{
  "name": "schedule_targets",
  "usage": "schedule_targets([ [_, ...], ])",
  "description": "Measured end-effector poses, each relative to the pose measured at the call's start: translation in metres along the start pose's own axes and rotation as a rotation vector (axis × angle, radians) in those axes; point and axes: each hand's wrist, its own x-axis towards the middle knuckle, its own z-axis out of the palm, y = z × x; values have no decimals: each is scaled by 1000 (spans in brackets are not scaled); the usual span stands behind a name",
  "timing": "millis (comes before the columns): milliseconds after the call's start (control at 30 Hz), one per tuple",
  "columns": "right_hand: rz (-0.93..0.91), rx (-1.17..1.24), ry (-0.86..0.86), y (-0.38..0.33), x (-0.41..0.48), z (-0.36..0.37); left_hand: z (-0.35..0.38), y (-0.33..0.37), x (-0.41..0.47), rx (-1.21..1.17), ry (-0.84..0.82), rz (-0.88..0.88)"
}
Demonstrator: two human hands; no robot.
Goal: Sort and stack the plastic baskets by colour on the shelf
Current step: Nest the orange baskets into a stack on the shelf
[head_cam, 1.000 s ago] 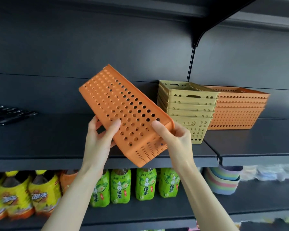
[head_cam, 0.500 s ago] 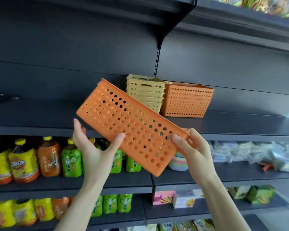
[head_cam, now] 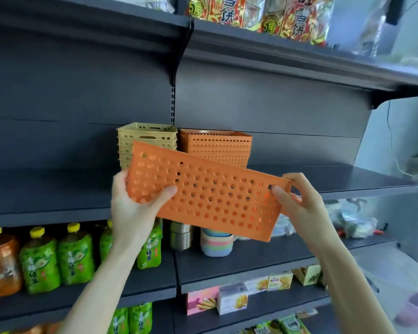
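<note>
Orange perforated basket (head_cam: pixel 210 194) held in air before shelf (head_cam: pixel 336 182), perforated face toward camera, tilted down to right. Left hand (head_cam: pixel 133 203) grips its left end, thumb across face. Right hand (head_cam: pixel 302 203) pinches right end. Behind, on shelf: yellow basket stack (head_cam: pixel 146 138) just beside orange basket stack (head_cam: pixel 217 145). Green bottles (head_cam: pixel 56 259) on lower shelf.

2 bare forearms enter the frame from 6 o'clock. No sleeves, gloves, rings, watches or bracelets are worn. The left hand (head_cam: pixel 133 208) and right hand (head_cam: pixel 304 208) are uncovered. Fingernails are short and unpainted.
</note>
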Motion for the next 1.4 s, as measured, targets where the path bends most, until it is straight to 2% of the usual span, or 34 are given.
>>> schedule_targets([
  [233,-129,91,291,23,76,-22,83,-18,34,-36,89,211],
  [400,-192,34,239,49,141,-27,130,-43,93,-40,53,263],
  [633,-217,22,248,93,230,-16,180,-78,169,-3,24,300],
  [1067,-309,62,173,177,391,3,249,-137,268,294,236,310],
  [1200,-339,107,115,201,417,9,251,-157,283,416,319,336],
  [1400,-318,95,103,238,430,5,263,-179,280,519,313,301],
])
